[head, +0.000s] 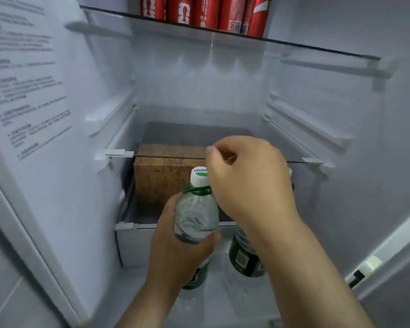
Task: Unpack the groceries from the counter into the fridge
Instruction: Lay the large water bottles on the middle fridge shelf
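Inside the open fridge, my left hand (175, 247) grips a clear water bottle (195, 216) with a white cap and green label, held upright in front of the lower glass shelf (301, 161). My right hand (249, 183) is curled over the top of a second water bottle (243, 254) just to the right; that bottle's cap is hidden under the hand. A brown cardboard box (161, 178) sits behind the bottles under the lower glass shelf.
Several red soda cans (206, 13) stand on the upper glass shelf (317, 47). A printed sheet (21, 86) covers the fridge's left inner wall. The space between the two glass shelves holds nothing. White rail brackets line both side walls.
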